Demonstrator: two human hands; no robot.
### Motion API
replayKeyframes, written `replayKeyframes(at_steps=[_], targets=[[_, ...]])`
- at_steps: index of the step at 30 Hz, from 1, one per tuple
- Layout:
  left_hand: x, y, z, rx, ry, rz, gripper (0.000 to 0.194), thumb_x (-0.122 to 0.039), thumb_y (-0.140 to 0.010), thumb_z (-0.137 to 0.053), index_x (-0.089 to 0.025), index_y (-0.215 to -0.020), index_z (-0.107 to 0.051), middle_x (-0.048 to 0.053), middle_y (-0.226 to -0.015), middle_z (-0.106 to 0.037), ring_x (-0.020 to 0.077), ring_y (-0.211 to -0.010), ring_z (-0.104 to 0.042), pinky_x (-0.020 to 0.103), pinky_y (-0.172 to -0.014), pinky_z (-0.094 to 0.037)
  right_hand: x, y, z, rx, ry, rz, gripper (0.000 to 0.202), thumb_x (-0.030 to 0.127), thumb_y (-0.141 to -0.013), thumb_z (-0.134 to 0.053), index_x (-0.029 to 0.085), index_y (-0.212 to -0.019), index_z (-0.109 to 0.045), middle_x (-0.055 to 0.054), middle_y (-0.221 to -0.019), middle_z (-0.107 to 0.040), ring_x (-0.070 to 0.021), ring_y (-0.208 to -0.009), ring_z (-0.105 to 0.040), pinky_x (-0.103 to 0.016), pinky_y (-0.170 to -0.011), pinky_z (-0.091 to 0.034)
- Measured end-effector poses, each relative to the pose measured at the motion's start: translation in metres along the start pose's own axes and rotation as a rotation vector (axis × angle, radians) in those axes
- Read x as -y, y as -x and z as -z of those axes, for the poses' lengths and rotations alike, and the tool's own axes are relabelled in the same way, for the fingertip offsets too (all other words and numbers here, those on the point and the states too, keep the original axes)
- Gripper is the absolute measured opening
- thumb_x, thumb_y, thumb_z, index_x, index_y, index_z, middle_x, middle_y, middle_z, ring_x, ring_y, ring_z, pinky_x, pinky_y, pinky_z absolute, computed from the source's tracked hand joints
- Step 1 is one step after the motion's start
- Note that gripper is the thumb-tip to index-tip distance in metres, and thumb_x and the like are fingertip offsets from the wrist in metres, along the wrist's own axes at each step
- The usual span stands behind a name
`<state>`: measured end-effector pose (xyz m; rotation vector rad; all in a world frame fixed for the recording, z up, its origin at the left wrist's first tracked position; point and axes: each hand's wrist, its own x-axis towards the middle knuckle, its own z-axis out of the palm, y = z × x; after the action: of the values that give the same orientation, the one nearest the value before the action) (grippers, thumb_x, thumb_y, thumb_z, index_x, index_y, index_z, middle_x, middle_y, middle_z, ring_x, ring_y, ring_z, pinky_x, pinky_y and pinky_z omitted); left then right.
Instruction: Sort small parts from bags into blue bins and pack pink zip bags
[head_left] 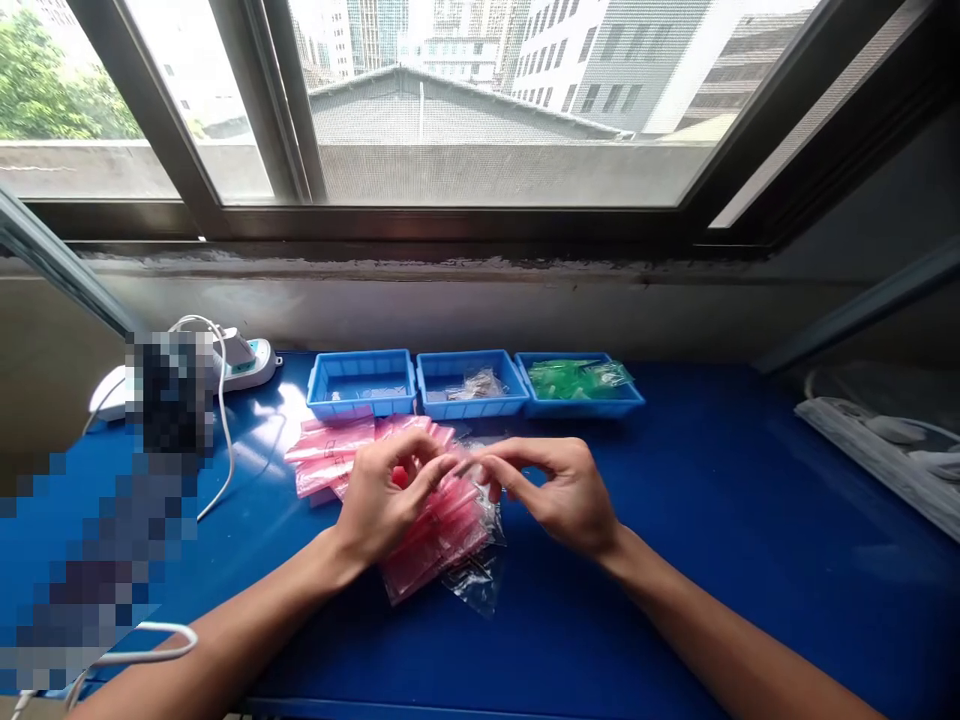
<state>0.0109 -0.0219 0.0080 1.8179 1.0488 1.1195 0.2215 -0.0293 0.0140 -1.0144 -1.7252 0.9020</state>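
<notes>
1. a small thin piece (463, 466) bridges the fingertips of both hands, just above the pink bags; it is too blurred to say what it is.
2. the left hand (379, 495) and right hand (566, 495) each pinch it, thumb against finger; how hard they press, i cannot tell.
3. it should be very light and easy to drop, so a fingertip hold near each end seems best.
4. the pink bags (446, 535) under the hands look thin, soft and slick; they would probably slide and crumple, and are best taken by an edge.
5. a clear bag (476, 585) lies beside them, partly covered, its contents unclear.
6. beyond, the middle tray (476, 409) holds small wrapped things i can't make out; the right tray (589, 409) holds green bags (570, 378).
7. the left hand hides part of the pink pile; both forearms are cut off below.
</notes>
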Motion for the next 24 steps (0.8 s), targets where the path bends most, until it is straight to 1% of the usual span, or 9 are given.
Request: replayKeyframes(at_steps=[2, 4, 8, 13, 15, 17, 20, 22, 24], targets=[[0.0, 0.0, 0.0, 0.034, -0.019, 0.042, 0.035, -0.039, -0.098, -0.065, -0.016, -0.071, -0.063, 0.0, -0.061, -0.062, 0.0124, -0.054, -0.053, 0.024, -0.053, -0.04, 0.0, -0.002, 0.001, 0.119, -0.072, -0.086, 0.025, 0.038, -0.094, -0.072, 0.019, -0.082, -0.082, -0.003, -0.065, -0.076, -0.0156, -0.049, -0.069, -0.025, -0.05, -0.055], [0.001, 0.0, -0.001, 0.037, -0.024, 0.051, 0.035, -0.04, -0.098, -0.063, -0.016, -0.073, -0.063, -0.001, -0.062, -0.06, 0.0122, -0.055, -0.051, 0.024, -0.053, -0.038, -0.002, -0.004, 0.002, 0.193, -0.177, -0.187, 0.031, 0.044, -0.093, -0.073, 0.017, -0.079, -0.079, -0.002, -0.061, -0.072, -0.0147, -0.048, -0.066, -0.023, -0.047, -0.051], [0.003, -0.001, -0.002, 0.014, -0.02, 0.066, 0.034, -0.04, -0.1, -0.059, -0.016, -0.076, -0.062, 0.0, -0.066, -0.06, 0.0123, -0.058, -0.05, 0.024, -0.056, -0.037, -0.006, -0.006, 0.005, 0.182, -0.335, -0.276, 0.034, 0.047, -0.093, -0.072, 0.016, -0.08, -0.076, -0.002, -0.06, -0.07, -0.0138, -0.047, -0.064, -0.023, -0.044, -0.048], [0.004, -0.002, -0.003, 0.015, -0.038, 0.065, 0.032, -0.038, -0.099, -0.061, -0.017, -0.077, -0.063, -0.001, -0.065, -0.059, 0.0122, -0.058, -0.048, 0.024, -0.056, -0.036, -0.005, -0.007, 0.003, 0.227, -0.139, -0.234, 0.022, 0.038, -0.085, -0.081, 0.016, -0.085, -0.081, -0.002, -0.062, -0.071, -0.0132, -0.049, -0.063, -0.023, -0.048, -0.048], [0.003, -0.002, -0.002, 0.005, 0.015, 0.07, 0.027, -0.04, -0.101, -0.059, -0.017, -0.09, -0.067, -0.001, -0.068, -0.059, 0.0123, -0.058, -0.048, 0.024, -0.056, -0.036, -0.007, -0.009, 0.003, 0.155, -0.127, -0.249, 0.023, 0.038, -0.084, -0.082, 0.016, -0.08, -0.082, -0.002, -0.057, -0.069, -0.0123, -0.047, -0.059, -0.023, -0.046, -0.045], [0.001, -0.002, -0.002, -0.008, 0.085, 0.086, 0.029, -0.043, -0.104, -0.055, -0.017, -0.106, -0.067, -0.003, -0.069, -0.056, 0.0122, -0.058, -0.046, 0.023, -0.055, -0.036, -0.013, -0.013, 0.006, -0.003, -0.196, -0.293, 0.027, 0.042, -0.084, -0.082, 0.016, -0.077, -0.081, -0.001, -0.054, -0.066, -0.0117, -0.044, -0.056, -0.023, -0.043, -0.042], [-0.001, -0.002, -0.002, 0.0, 0.126, 0.1, 0.03, -0.043, -0.106, -0.051, -0.017, -0.11, -0.065, -0.004, -0.066, -0.05, 0.0118, -0.056, -0.042, 0.023, -0.053, -0.033, -0.024, -0.021, 0.012, -0.252, -0.362, -0.374, 0.033, 0.049, -0.08, -0.084, 0.016, -0.084, -0.083, -0.001, -0.059, -0.067, -0.0102, -0.045, -0.054, -0.022, -0.041, -0.04], [-0.002, -0.002, -0.002, 0.015, 0.119, 0.1, 0.029, -0.042, -0.106, -0.051, -0.016, -0.109, -0.065, -0.004, -0.068, -0.051, 0.0116, -0.056, -0.041, 0.023, -0.053, -0.033, -0.029, -0.025, 0.017, -0.309, -0.464, -0.43, 0.039, 0.051, -0.078, -0.085, 0.017, -0.097, -0.084, -0.004, -0.072, -0.074, -0.0104, -0.05, -0.057, -0.021, -0.042, -0.041], [-0.002, -0.002, -0.003, 0.022, 0.124, 0.102, 0.028, -0.04, -0.105, -0.051, -0.016, -0.109, -0.064, -0.004, -0.068, -0.051, 0.0116, -0.057, -0.041, 0.023, -0.054, -0.034, -0.03, -0.026, 0.02, -0.249, -0.459, -0.46, 0.044, 0.053, -0.081, -0.081, 0.018, -0.107, -0.083, -0.006, -0.081, -0.076, -0.0112, -0.053, -0.059, -0.021, -0.043, -0.041]])
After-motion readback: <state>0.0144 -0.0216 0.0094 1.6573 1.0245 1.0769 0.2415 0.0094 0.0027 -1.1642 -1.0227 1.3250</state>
